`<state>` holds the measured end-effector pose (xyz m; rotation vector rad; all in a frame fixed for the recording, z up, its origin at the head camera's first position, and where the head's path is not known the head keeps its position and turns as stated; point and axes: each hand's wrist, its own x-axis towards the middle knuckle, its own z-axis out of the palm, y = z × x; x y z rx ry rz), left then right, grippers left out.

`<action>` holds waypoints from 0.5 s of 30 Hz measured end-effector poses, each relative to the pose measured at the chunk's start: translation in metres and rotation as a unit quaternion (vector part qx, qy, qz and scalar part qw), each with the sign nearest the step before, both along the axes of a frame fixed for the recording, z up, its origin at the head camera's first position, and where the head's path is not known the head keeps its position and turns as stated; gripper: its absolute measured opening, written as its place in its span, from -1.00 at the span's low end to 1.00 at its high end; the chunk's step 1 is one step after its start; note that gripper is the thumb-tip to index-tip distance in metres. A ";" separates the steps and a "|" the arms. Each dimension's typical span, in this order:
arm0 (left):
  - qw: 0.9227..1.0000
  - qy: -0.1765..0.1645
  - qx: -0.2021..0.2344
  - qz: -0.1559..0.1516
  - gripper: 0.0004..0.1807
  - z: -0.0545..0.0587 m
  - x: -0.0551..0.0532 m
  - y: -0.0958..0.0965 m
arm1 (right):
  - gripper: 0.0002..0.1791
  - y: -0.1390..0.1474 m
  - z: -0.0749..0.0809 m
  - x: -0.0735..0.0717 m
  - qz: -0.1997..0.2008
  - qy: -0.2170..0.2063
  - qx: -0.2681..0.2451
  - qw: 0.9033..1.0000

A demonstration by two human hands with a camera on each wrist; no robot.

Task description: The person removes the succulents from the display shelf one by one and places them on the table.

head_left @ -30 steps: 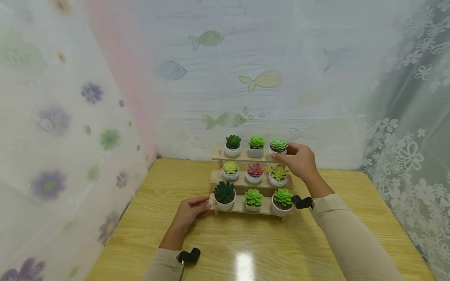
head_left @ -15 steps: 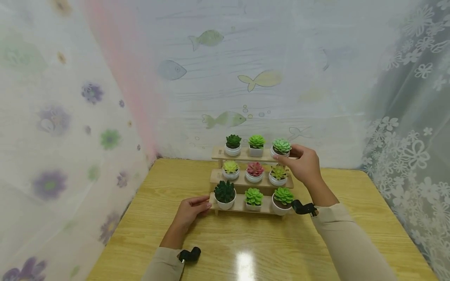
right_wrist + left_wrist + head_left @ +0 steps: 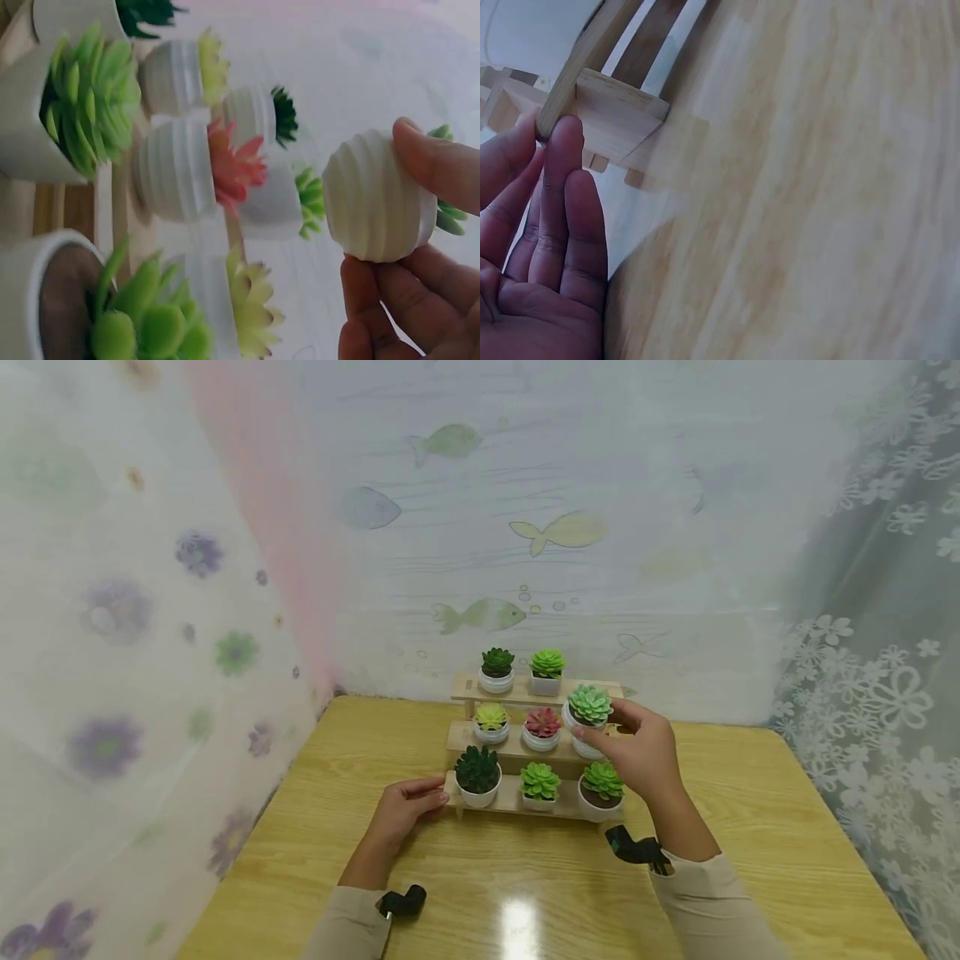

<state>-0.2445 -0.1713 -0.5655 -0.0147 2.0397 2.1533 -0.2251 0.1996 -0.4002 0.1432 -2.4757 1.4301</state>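
A three-tier wooden plant stand (image 3: 510, 694) bears potted artificial succulents in rows. My left hand (image 3: 408, 810) pinches the left end of its bottom board, thumb above and fingers below, as the left wrist view shows on the board end (image 3: 559, 97). My right hand (image 3: 641, 752) grips a pale green succulent (image 3: 589, 705) by its ribbed white pot (image 3: 375, 196). That pot hangs in front of the top tier and overlaps the middle tier's right-hand pot, whose plant is hidden in the head view. The right wrist view shows that yellow-green succulent (image 3: 251, 304).
Behind the middle tier's red succulent (image 3: 542, 723) stand a dark green one (image 3: 497, 662) and a bright green one (image 3: 547, 663). Three pots stand on the bottom tier. The wooden table (image 3: 480, 885) meets a fish-print curtain (image 3: 465, 527) at the back.
My right hand has lifted the pale green succulent off the right end of the top tier and brought it forward and slightly left. The left hand stays on the stand.
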 end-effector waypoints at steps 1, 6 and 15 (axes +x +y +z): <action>1.000 -0.002 -0.001 0.003 -0.57 0.000 -0.001 -0.001 | -0.30 -0.003 0.000 0.004 0.004 -0.001 0.003 1.000; 1.000 -0.011 -0.013 0.001 -0.56 0.000 -0.002 -0.002 | -0.34 -0.016 -0.004 0.024 0.018 0.010 0.018 1.000; 1.000 -0.017 -0.010 0.015 -0.57 0.000 -0.002 0.001 | -0.41 -0.046 -0.025 0.059 0.127 0.002 0.004 0.992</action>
